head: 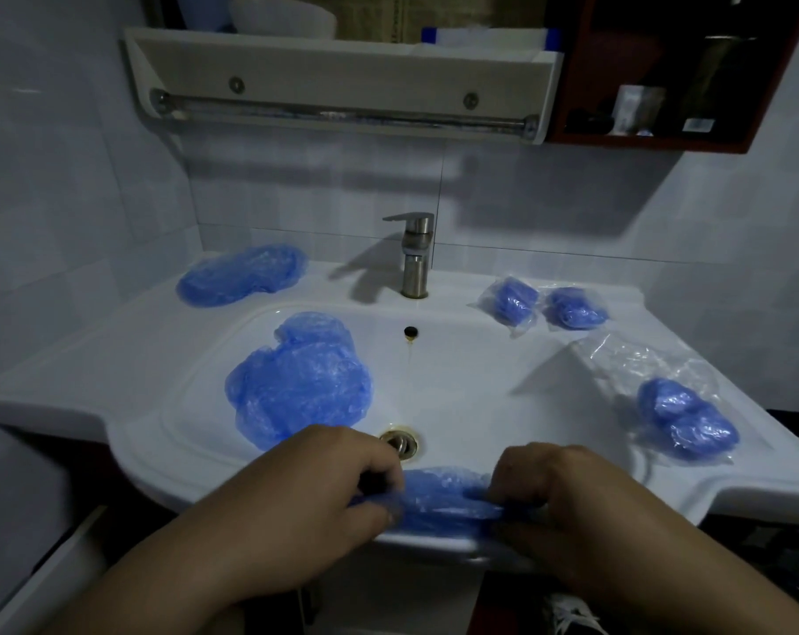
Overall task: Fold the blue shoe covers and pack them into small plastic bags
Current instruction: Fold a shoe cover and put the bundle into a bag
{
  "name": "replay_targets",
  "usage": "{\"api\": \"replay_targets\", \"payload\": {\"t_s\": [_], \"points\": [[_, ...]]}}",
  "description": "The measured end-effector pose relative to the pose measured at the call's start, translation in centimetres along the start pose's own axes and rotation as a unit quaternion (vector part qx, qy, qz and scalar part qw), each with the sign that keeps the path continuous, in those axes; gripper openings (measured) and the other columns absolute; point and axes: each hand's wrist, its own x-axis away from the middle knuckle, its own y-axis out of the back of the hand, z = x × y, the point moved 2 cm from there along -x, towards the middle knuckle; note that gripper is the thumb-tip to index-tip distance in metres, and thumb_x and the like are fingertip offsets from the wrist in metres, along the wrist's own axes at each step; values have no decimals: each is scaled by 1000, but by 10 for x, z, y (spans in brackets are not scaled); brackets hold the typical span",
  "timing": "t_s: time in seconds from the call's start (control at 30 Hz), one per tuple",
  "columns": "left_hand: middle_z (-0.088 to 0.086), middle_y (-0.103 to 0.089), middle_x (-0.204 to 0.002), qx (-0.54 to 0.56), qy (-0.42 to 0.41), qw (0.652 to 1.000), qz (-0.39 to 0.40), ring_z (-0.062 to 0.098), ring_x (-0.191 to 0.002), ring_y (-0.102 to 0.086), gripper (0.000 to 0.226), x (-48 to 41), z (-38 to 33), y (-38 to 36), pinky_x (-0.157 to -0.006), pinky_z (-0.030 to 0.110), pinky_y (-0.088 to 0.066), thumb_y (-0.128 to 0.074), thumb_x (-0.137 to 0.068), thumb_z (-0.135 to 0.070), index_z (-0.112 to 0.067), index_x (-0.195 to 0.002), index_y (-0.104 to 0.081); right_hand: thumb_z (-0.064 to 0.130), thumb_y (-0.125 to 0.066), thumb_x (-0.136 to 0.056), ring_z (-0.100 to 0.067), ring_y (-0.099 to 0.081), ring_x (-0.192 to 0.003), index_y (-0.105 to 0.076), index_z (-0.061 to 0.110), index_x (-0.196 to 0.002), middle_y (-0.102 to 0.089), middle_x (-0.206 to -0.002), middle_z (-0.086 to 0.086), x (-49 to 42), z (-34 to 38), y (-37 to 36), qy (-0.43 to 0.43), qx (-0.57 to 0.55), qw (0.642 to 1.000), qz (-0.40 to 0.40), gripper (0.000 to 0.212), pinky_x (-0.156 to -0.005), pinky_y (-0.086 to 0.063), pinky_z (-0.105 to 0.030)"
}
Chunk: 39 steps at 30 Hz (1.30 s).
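A blue shoe cover point(443, 499) lies stretched along the near rim of the white sink point(502, 405). My left hand point(338, 483) pinches its left end and my right hand point(553, 492) pinches its right end. A loose heap of blue shoe covers point(296, 387) sits in the left of the basin, and another heap point(241, 277) lies on the back left ledge. Two small bagged shoe covers point(512, 300) point(573, 307) rest on the back right ledge. A third bagged one point(686, 417) lies on the right ledge beside empty clear plastic bags point(635, 355).
A steel faucet point(413, 254) stands at the back of the basin, with the drain point(399, 442) just beyond my left hand. A white shelf with a towel bar point(342, 112) hangs above, and a dark red cabinet point(654, 84) is at the upper right.
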Motion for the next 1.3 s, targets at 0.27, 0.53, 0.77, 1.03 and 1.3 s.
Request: {"api": "replay_targets", "payload": {"t_s": [0.27, 0.53, 0.77, 1.03, 1.3], "points": [[-14, -70, -61, 100, 126, 986, -41, -2, -54, -62, 11, -3, 13, 3, -58, 18, -43, -72, -85, -37, -29, -80, -67, 38, -61, -90, 5, -61, -71, -63, 47, -84, -69, -74, 15, -2, 1, 0, -120, -47, 992, -16, 12, -65, -47, -14], [-12, -64, -70, -47, 182, 979, -83, 3, -67, -62, 27, -7, 14, -4, -68, 26, -52, -70, -83, -48, -25, -67, -65, 37, -59, -85, 1, -53, -72, -65, 39, -109, -56, -67, 18, -10, 8, -18, -203, -10, 978, -56, 24, -67, -41, -13], [-9, -65, -67, -37, 187, 979, -71, 4, -66, -63, 22, -9, 12, -6, -66, 24, -52, -74, -80, -41, -27, -67, -62, 35, -62, -68, -17, -62, -93, -72, 31, -102, -64, -100, 9, -15, 30, -15, -104, 168, 968, -153, 35, -77, -53, -32], [-12, -61, -64, -37, 147, 987, -59, 3, -64, -60, 20, -11, 22, -4, -61, 20, -44, -74, -81, -40, -31, -69, -62, 67, -29, -66, -23, -61, -118, -61, 15, -130, -61, -132, -9, -23, 51, -69, -68, 183, 979, 61, 88, -98, -47, -46], [-6, -63, -83, -145, 142, 979, -37, 7, -75, -58, 23, -13, 45, 9, -64, 24, -37, -60, -90, -54, -32, -84, -55, 75, -2, -58, -17, -10, -147, 10, 40, -150, -6, -162, 1, -9, 31, -37, -69, 172, 961, 206, 100, -119, -6, -34]]}}
